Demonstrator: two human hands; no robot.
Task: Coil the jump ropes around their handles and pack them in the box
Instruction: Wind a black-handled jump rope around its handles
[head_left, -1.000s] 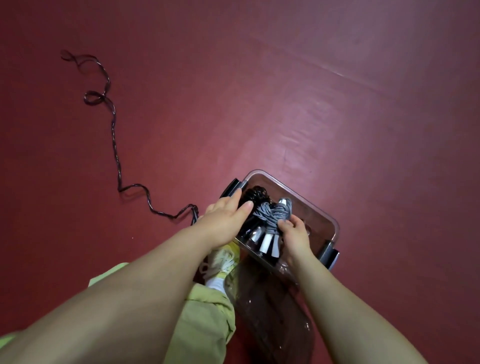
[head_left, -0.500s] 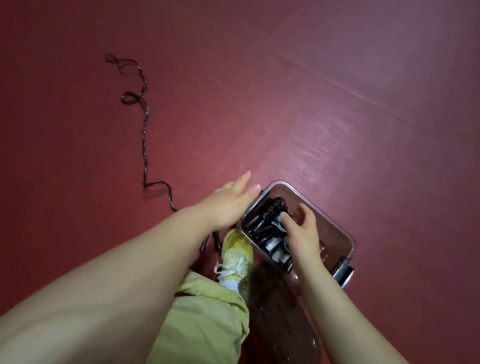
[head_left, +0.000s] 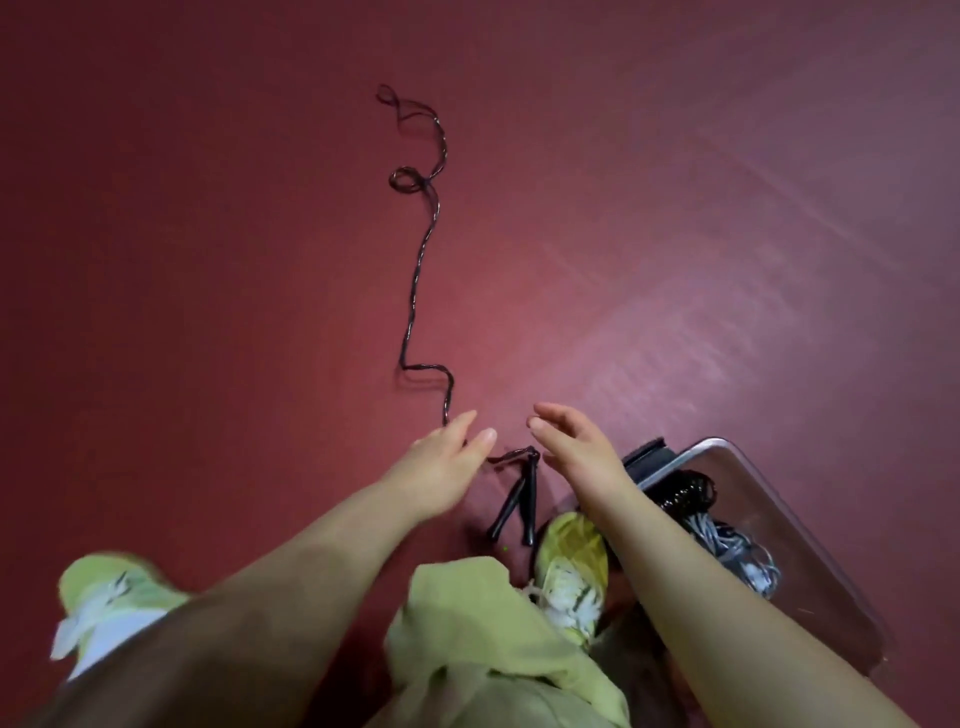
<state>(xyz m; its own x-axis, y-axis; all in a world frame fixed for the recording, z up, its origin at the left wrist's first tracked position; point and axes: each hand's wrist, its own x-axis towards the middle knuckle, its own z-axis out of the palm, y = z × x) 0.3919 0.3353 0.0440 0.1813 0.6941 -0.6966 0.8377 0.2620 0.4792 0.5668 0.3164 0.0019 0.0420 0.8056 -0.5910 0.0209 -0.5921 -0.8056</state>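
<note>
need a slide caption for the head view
Both open hands reach toward the black rope handles on the red floor, box alongside.

Left hand (head_left: 447, 462), right hand (head_left: 576, 447) open above black handles (head_left: 517, 506); rope (head_left: 415, 280) trails toward 12 o'clock; box (head_left: 769, 499) at 3 o'clock.

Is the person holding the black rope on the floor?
No, both the left hand and right hand are open above the rope, gripping nothing.

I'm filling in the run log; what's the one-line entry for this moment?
left hand open, empty | right hand open, empty | loose rope on floor, handles between hands | box holds coiled ropes
</note>
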